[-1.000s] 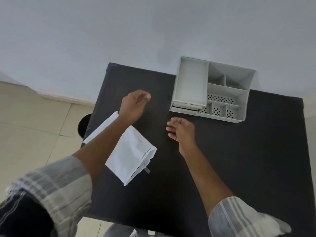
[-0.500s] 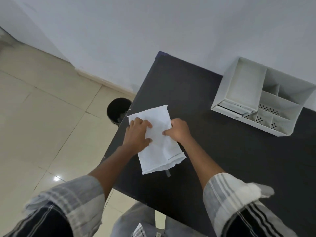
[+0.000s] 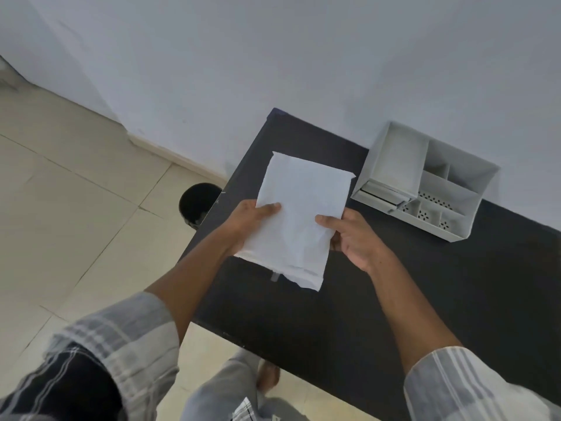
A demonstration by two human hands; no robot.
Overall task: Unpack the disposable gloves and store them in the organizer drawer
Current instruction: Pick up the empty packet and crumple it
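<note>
A white paper package [image 3: 299,214], flat and creased, is lifted above the left part of the black table [image 3: 425,299]. My left hand [image 3: 250,220] grips its left edge, thumb on top. My right hand [image 3: 353,238] grips its right edge, thumb on the face. A small grey tab hangs from the package's lower edge. The white plastic organizer [image 3: 425,183] stands at the table's back against the wall, with a small drawer [image 3: 382,194] at its lower left front. No gloves are visible.
A black round bin [image 3: 197,203] sits on the tiled floor just left of the table. The white wall runs behind the table. My legs and a foot show below the table's near edge.
From resting on the table under both hands, the package has been lifted and turned so it stands more upright in my grip. One second ago neither hand was touching it.
</note>
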